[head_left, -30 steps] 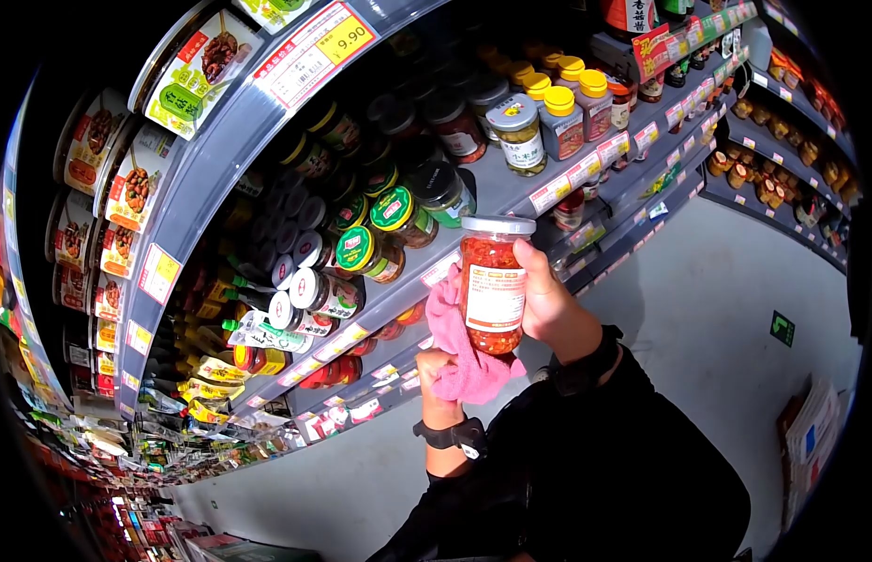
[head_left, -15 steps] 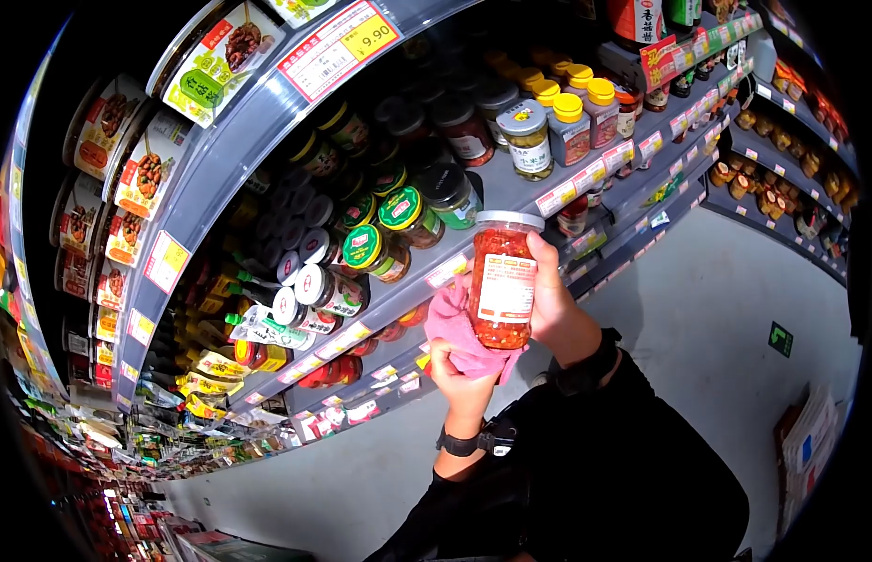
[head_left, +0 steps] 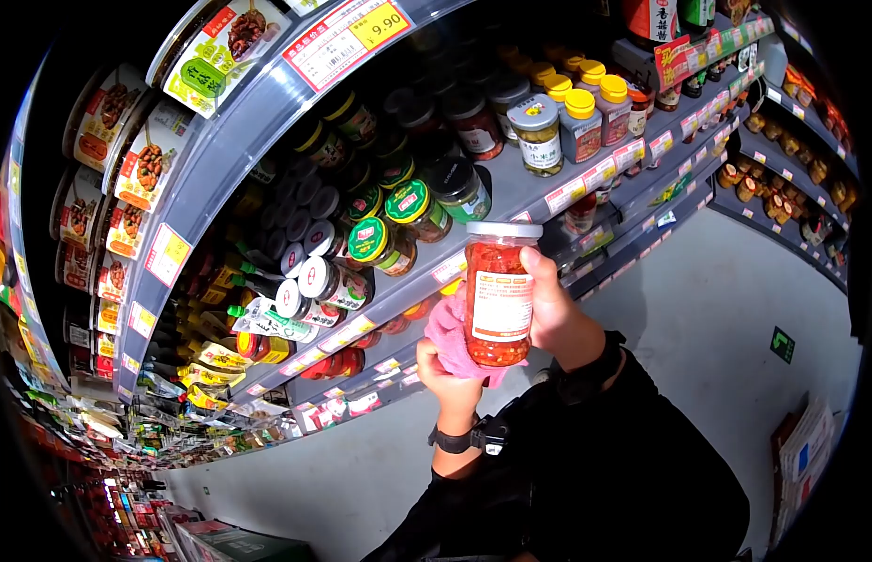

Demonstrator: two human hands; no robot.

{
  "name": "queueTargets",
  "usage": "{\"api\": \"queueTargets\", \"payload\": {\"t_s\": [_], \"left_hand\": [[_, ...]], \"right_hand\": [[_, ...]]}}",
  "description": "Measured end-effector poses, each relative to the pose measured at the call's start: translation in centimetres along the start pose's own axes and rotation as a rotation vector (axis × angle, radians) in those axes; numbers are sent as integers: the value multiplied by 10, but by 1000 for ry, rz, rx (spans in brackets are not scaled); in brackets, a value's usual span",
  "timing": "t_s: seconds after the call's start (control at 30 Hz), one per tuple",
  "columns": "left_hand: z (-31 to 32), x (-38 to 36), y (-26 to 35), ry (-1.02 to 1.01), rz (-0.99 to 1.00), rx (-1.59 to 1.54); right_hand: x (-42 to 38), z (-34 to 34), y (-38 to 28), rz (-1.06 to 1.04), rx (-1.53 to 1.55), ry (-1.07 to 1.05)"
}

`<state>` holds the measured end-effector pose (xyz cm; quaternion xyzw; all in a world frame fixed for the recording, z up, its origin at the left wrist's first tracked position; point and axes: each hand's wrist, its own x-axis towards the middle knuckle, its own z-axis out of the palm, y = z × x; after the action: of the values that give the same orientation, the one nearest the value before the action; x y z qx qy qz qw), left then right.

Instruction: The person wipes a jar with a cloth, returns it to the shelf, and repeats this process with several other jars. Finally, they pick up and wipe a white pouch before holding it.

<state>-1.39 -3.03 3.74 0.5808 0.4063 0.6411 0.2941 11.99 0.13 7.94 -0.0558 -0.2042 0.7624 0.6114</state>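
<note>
A glass jar of red chili sauce (head_left: 499, 304) with a pale lid stands nearly upright in front of the shelf, its label facing me. My right hand (head_left: 553, 304) is wrapped round the jar's right side, thumb on the front. On the other side, my left hand (head_left: 445, 379) grips a pink cloth (head_left: 447, 337), which lies against the jar's left side and lower back. The jar partly hides the cloth and the fingertips of both hands. Behind the jar, a black-lidded jar (head_left: 457, 187) and green-lidded jars (head_left: 408, 201) stand on the shelf.
The grey shelf edge (head_left: 398, 295) carries price tags and curves past my hands. White-lidded jars (head_left: 319, 279) lie tilted at left; yellow-capped jars (head_left: 580, 117) stand at right. Tubs (head_left: 211, 56) fill the upper left shelf. A stack of papers (head_left: 806, 450) stands on the floor at right.
The jar has turned slightly more upright and moved a little lower. Less of the cloth shows, as my left hand has shifted slightly left and down. Both hands keep their hold.
</note>
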Motion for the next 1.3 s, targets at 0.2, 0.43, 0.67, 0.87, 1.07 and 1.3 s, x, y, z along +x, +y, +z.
{"api": "queueTargets", "payload": {"t_s": [0.2,0.43,0.67,0.87,1.07,1.3], "left_hand": [[1,4,-9,-10,-248,-337],[7,10,-7,-76,-465,-631],[-8,4,-22,-166,-644,-782],[-6,5,-6,-172,-712,-977],[3,19,0,-203,-582,-805],[-13,15,-19,-144,-641,-702]], "right_hand": [[0,0,5,-80,-30,21],[-1,6,7,-168,-261,85],[2,-1,13,-179,-282,78],[5,-8,15,-5,-69,13],[6,-10,14,102,45,-90],[7,-13,19,21,-70,-37]]}}
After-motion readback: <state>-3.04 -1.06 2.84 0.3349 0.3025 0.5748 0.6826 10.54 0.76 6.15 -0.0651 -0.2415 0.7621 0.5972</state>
